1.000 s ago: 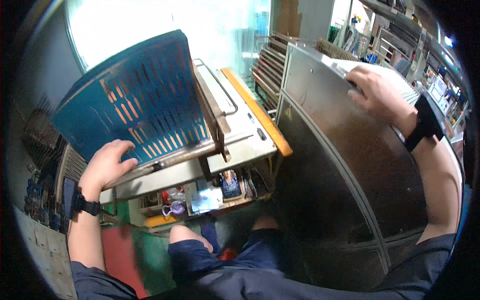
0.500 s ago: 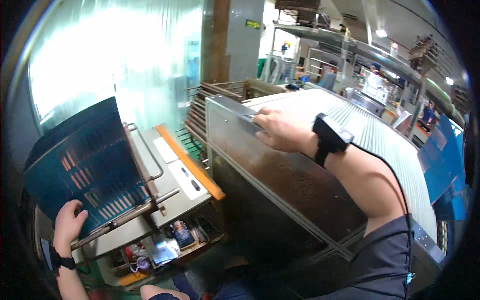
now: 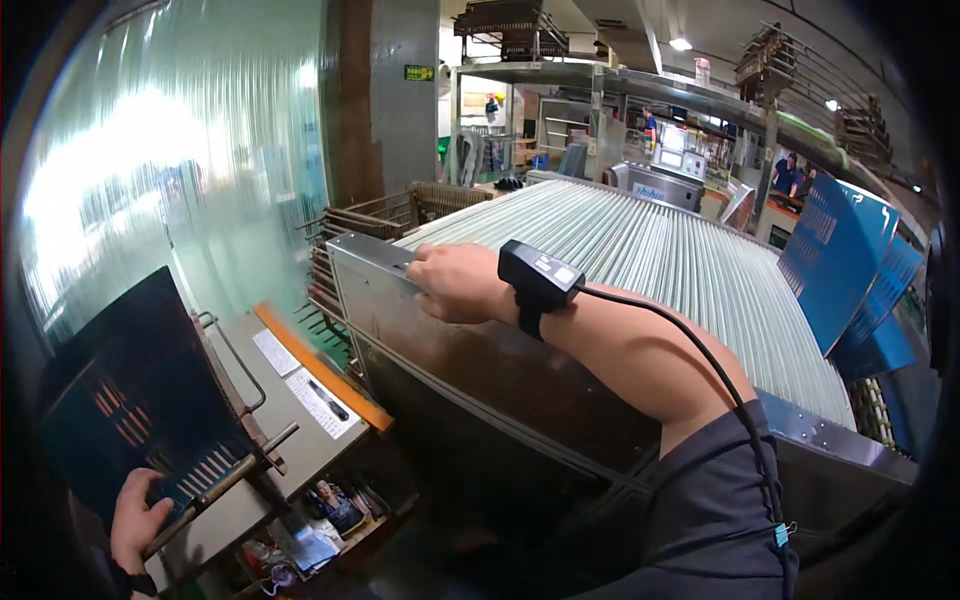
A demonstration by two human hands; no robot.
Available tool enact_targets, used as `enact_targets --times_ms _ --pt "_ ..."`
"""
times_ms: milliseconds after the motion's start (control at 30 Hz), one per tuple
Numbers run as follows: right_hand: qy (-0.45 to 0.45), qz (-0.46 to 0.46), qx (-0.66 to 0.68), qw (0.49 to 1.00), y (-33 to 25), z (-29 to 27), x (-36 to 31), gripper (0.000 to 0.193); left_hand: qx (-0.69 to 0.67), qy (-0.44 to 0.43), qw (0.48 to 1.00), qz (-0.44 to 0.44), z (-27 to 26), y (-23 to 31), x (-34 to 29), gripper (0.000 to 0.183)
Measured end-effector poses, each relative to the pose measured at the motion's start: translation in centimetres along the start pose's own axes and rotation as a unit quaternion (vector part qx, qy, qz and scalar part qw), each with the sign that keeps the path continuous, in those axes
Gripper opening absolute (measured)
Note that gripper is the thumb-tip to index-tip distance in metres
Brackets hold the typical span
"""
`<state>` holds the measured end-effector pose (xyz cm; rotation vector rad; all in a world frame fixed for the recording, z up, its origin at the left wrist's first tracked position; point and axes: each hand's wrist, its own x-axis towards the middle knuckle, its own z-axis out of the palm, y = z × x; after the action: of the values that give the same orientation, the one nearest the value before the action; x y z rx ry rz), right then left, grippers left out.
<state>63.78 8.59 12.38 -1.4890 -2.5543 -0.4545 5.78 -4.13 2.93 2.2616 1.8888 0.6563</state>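
My left hand is at the lower left against the face of a dark blue panel, with its fingers bent a little and the thumb apart. This panel, with rows of slots, leans upright in a rack with a metal bar along its lower edge. My right hand rests at the top edge of the conveyor machine's metal side plate, its fingers curled over that edge. The fingertips are partly hidden. A black wrist device with a cable sits on my right wrist.
Pale ribbed rollers or cords cover the machine's top. Blue slotted panels stand at its right end. A table with papers and a pen stands left, over a cluttered shelf. A strip curtain hangs behind; people are far right.
The view has turned to the right, so the panel, table and machine sit farther left in the picture. Both hands keep their places on the panel and the metal edge.
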Motion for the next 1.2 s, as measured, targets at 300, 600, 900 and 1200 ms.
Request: enact_targets --times_ms 300,600,900,1200 --pt "0.002 0.001 -0.002 1.0 -0.5 0.0 -1.1 0.031 0.028 -0.129 0.99 -0.053 -2.2 0.9 -0.5 0.056" --pt "-0.006 0.011 -0.011 1.0 -0.6 -0.4 0.2 0.031 0.04 -0.106 0.99 -0.08 -2.0 0.9 0.0 0.06" --pt "0.011 -0.017 -0.024 1.0 -1.3 0.2 0.1 0.03 0.064 -0.085 0.993 -0.057 -2.5 0.2 -0.5 0.061" --pt "0.024 -0.01 -0.02 0.999 -2.1 0.6 0.5 0.031 0.108 -0.012 0.992 -0.069 -1.5 -0.1 0.3 0.057"
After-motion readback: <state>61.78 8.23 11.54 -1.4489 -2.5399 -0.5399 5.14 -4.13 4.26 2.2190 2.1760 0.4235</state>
